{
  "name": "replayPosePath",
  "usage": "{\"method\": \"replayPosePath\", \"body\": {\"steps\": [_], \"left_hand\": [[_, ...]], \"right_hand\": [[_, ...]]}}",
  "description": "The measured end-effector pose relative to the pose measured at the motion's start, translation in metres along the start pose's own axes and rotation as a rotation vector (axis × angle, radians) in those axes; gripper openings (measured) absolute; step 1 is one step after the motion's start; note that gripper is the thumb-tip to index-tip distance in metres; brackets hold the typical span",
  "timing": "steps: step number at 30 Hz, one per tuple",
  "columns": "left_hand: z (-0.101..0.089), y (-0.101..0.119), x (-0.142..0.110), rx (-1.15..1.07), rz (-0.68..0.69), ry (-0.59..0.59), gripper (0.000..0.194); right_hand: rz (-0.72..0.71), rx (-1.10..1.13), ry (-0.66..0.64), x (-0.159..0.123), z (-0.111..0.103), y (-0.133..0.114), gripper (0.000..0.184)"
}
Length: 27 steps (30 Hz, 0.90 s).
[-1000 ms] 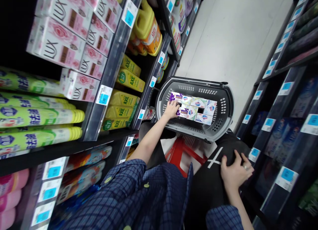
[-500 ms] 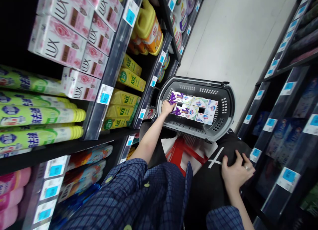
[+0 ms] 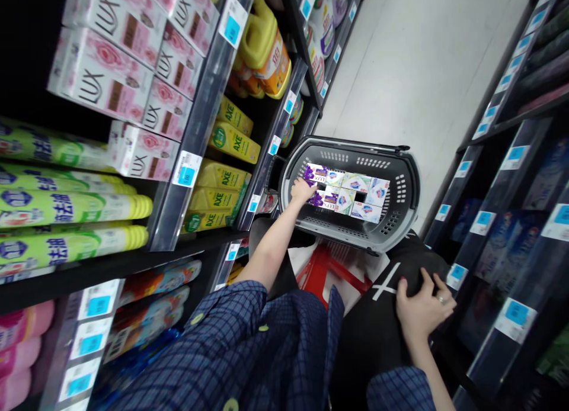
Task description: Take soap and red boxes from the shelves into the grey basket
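My left hand [image 3: 303, 190] reaches into a grey plastic shopping basket [image 3: 414, 183]. Its fingers and thumb close around the near left end of a purple-and-white LUX soap box [image 3: 319, 174]; part of the grip is hidden. A second purple LUX box [image 3: 329, 199] lies beside it, across a small gap. Several white soap boxes [image 3: 365, 212] with blue and green print lie to their right in the basket. My right hand [image 3: 425, 307], a ring on one finger, rests on my dark-trousered knee with its fingers spread, holding nothing.
Shelves on the left hold pink LUX boxes [image 3: 106, 76], green bottles [image 3: 66, 206], yellow AXE bottles [image 3: 233, 141] and yellow jugs [image 3: 267, 53]. More shelves [image 3: 502, 198] stand on the right. A red-and-white item [image 3: 317, 269] lies below the basket, between my legs. Pale floor [image 3: 400, 61] stretches ahead.
My left hand has shifted slightly right and up at the purple soap boxes. The boxes look almost unmoved, and my right hand stays on the knee.
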<state>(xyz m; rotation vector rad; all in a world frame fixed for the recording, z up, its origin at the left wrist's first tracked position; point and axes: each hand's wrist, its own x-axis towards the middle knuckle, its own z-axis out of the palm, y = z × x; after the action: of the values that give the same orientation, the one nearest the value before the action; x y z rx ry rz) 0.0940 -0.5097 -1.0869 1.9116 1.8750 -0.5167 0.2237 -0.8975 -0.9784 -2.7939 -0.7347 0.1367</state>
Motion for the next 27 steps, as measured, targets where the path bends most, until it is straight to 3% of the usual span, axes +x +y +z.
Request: {"method": "replayPosePath", "body": {"steps": [19, 23, 25, 27], "left_hand": [[0.003, -0.018, -0.002, -0.027, 0.168, -0.010, 0.056], [0.000, -0.015, 0.004, -0.057, 0.165, 0.111, 0.063], [-0.006, -0.007, 0.011, -0.059, 0.242, 0.181, 0.064], [-0.014, 0.005, 0.019, -0.031, 0.360, 0.155, 0.062]], "right_hand": [[0.010, 0.009, -0.001, 0.000, 0.001, 0.000, 0.050], [0.011, 0.014, 0.001, 0.000, 0.000, 0.000, 0.049], [0.015, 0.012, -0.002, 0.000, 0.000, -0.001, 0.049], [0.020, 0.006, 0.000, 0.000, -0.001, -0.001, 0.050]]}}
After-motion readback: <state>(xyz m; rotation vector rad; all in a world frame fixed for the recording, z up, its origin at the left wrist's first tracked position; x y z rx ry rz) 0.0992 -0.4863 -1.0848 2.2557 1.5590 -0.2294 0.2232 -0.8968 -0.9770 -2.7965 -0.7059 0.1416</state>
